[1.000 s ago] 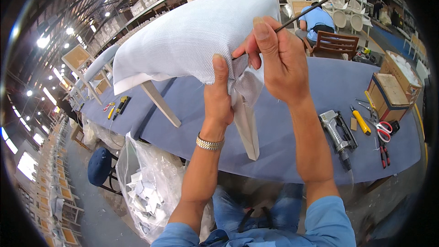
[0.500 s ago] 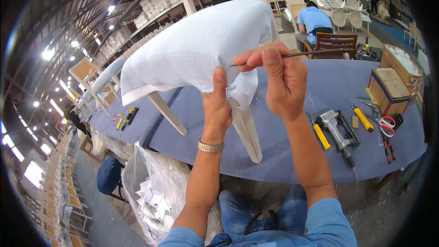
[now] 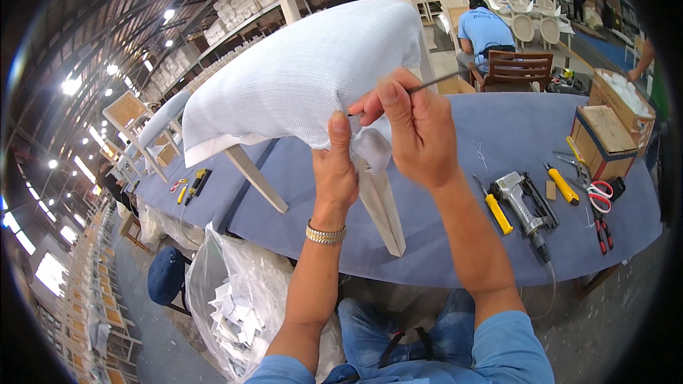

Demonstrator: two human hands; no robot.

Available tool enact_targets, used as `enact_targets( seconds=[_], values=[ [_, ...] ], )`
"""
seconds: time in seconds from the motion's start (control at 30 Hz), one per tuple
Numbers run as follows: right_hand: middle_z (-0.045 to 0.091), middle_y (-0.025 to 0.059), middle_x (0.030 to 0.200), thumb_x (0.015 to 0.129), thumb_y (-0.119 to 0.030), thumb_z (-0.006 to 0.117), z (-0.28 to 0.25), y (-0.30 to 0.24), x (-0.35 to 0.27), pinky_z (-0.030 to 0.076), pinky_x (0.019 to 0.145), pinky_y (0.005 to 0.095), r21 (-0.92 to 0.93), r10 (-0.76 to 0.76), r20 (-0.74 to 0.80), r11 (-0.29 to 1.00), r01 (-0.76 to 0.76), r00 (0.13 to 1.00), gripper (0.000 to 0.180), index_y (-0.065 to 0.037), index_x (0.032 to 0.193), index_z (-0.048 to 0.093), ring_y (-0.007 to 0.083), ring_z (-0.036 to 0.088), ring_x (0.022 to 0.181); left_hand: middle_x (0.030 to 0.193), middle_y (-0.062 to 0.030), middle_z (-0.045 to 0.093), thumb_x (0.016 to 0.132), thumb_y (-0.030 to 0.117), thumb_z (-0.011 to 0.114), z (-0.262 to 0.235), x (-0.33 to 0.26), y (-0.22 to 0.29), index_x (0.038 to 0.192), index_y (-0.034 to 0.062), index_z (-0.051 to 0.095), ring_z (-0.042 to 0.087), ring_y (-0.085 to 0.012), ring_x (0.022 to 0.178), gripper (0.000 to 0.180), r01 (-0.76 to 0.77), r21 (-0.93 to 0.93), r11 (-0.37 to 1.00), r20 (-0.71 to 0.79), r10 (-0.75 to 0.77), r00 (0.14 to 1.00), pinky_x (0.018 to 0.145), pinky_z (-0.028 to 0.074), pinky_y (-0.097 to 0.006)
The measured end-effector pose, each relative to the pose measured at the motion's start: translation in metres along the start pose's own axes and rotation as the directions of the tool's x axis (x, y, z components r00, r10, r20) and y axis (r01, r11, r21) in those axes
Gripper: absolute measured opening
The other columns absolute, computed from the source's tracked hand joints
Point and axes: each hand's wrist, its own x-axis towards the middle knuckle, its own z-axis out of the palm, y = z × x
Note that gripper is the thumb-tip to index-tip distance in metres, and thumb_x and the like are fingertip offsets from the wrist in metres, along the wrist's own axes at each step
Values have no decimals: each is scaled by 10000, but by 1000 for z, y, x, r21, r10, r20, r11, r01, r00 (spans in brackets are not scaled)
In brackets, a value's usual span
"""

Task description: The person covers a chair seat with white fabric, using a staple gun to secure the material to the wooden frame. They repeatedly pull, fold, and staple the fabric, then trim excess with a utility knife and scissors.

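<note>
A chair with a padded seat in pale blue-white woven fabric (image 3: 284, 71) stands tilted on the table, its bare wooden front leg (image 3: 382, 213) toward me. My left hand (image 3: 334, 174) grips the seat's front corner, thumb pressed on top of the cloth and fingers hidden under the edge. In my right hand (image 3: 420, 135) is a thin dark metal rod (image 3: 437, 80), pinched between fingers and thumb and slanting up to the right. Its lower tip is at the gathered cloth beside my left thumb. Below my right hand hangs a loose fabric flap (image 3: 373, 149).
On the blue-grey covered table (image 3: 441, 256) at right lie a yellow-handled screwdriver (image 3: 499, 213), a staple gun (image 3: 523, 203), red-handled scissors (image 3: 600, 195) and cutters. Cardboard boxes (image 3: 605, 139) stand behind them. A plastic bag of scraps (image 3: 238, 313) is lower left. A person (image 3: 487, 32) works beyond the table.
My right hand has moved left and in toward the seat corner, and the rod now slants more steeply. The fabric flap has bunched and curled. Another person's arm has appeared at the far right.
</note>
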Motion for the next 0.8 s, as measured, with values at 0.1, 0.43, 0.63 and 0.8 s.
enact_targets(
  seconds=[0.1, 0.43, 0.63, 0.8],
  values=[
    [703, 71, 807, 1089, -299, 428, -1, 1, 2, 476, 616, 236, 78, 92, 12, 993, -92, 996, 457, 7, 807, 616, 89, 585, 651, 1333, -132, 565, 942, 616, 561, 5, -3, 6, 1370, 11, 514, 557, -226, 1234, 742, 20, -31, 999, 19, -19, 1000, 1019, 493, -370],
    [642, 30, 686, 1078, -307, 463, -3, 8, 2, 397, 499, 245, 213, 191, 21, 958, -191, 981, 414, -25, 810, 605, 68, 483, 530, 1369, -150, 549, 957, 574, 569, 3, -4, 16, 1413, -1, 453, 580, -248, 1220, 744, 106, -56, 993, 109, -100, 989, 1019, 509, -399],
    [653, 36, 709, 1084, -301, 430, -45, 1, -45, 426, 532, 248, 161, 372, -69, 920, -358, 926, 413, -22, 847, 621, 82, 542, 583, 1389, -171, 523, 932, 537, 638, 4, -5, 22, 1454, -38, 352, 580, -269, 1231, 828, 135, -73, 988, 67, -130, 989, 999, 530, -413],
    [674, 164, 732, 977, -360, 570, -100, 57, -191, 496, 683, 484, -783, 779, 151, 470, -407, 609, 353, -46, 857, 675, 386, 665, 744, 1379, -162, 515, 919, 502, 682, 5, -6, 21, 1463, -36, 331, 583, -256, 1214, 842, 113, -102, 988, 69, -106, 992, 983, 539, -398]
  ],
)
